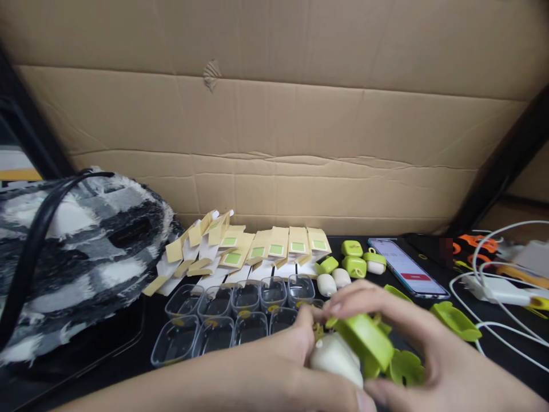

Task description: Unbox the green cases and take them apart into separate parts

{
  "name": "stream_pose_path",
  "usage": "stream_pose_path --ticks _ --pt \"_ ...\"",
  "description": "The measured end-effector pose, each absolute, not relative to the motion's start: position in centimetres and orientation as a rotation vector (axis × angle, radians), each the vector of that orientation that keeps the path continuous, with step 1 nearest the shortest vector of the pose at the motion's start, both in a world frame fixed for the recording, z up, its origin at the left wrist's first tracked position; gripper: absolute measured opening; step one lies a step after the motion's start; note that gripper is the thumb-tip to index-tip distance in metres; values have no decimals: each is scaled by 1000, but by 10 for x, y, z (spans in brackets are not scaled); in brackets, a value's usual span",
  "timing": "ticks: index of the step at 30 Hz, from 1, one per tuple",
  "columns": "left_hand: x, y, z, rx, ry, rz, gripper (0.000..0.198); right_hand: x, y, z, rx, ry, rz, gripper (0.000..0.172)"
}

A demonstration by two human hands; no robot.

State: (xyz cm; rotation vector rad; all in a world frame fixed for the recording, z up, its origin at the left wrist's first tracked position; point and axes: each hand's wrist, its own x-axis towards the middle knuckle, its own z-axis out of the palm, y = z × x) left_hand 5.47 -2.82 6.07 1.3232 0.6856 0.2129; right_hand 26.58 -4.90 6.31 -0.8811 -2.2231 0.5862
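My left hand [302, 357] is closed around a small rounded white case part [337, 359], which looks like the body of an earphone case cover. Fingers of my right hand [412, 326] curl over a bright green cap [366, 342], blurred by motion, beside the top of the white part. A small gold-coloured piece [318, 332] shows by my left fingertips. Under my right hand lie green petal-shaped pieces [405, 366], partly hidden. Just behind my hands are green caps [354, 266], white parts [326, 285] and a green-and-white case [374, 262].
Clear plastic boxes [217, 335] stand in two rows at the left. Behind them lie folded cards with green squares [277, 250]. A phone [407, 269], white cables [467, 280] and a charger [500, 290] are at the right. A checked fuzzy bag [86, 229] sits far left; cardboard [274, 114] walls the back.
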Motion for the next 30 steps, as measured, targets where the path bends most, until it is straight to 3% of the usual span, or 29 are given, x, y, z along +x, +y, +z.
stream_pose_path --ticks 2,6,10,13,18,22,26,30 --pt "51 -26 63 1491 813 202 62 279 -40 65 -925 -2071 499 56" --pt "59 -21 71 1884 861 269 42 300 -21 65 -1009 -1700 421 42" --pt "90 -8 67 2356 721 440 39 303 -13 64 -1033 -1591 440 39" --pt "115 3 53 2572 648 465 56 299 -14 61 -998 -1636 510 38" --pt "134 7 32 2824 648 468 34 295 -13 54 -963 -1707 533 38" --pt "118 -5 39 2816 652 513 35 293 -12 49 -981 -1757 563 40" --pt "88 -21 61 2582 872 610 11 281 -16 42 -969 -1735 611 49" --pt "66 -27 68 2141 925 732 16 262 -26 31 -930 -1827 602 44"
